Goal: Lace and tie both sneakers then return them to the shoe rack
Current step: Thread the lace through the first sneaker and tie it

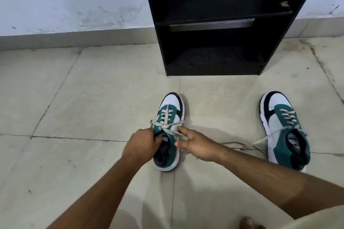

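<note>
A black shoe rack (219, 29) stands against the wall at twelve o'clock on the tiled floor (83, 98), and two green, white and black sneakers lie toes toward it: the near sneaker (172, 106) dead centre, the far sneaker (284, 126) well apart at three o'clock with its grey lace (260, 140) trailing loose across the floor. Over the near sneaker's tongue the left hand (143, 145) is curled tight round one end of its lace (167, 126). The right hand (197, 145) pinches the other end, the strands crossed between them.
</note>
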